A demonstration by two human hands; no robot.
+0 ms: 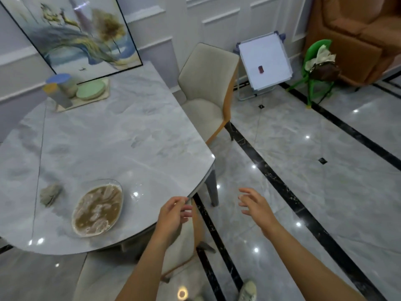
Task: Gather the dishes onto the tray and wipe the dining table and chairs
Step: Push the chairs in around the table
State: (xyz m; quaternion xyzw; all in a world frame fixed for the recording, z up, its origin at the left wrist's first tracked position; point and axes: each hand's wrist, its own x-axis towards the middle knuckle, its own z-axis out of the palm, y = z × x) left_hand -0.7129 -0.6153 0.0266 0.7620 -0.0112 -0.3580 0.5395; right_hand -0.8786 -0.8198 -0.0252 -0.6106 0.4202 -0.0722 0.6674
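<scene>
One glass bowl holds brown liquid; right hand spread open; left hand grip unclear.

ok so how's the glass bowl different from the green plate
The glass bowl is clear and holds brownish liquid; the green plate is opaque and looks empty. The glass bowl sits on the bare table close to the person; the green plate lies on the tray at the far corner. The glass bowl looks deeper than the flat green plate. Both are rounded dishes.
</scene>
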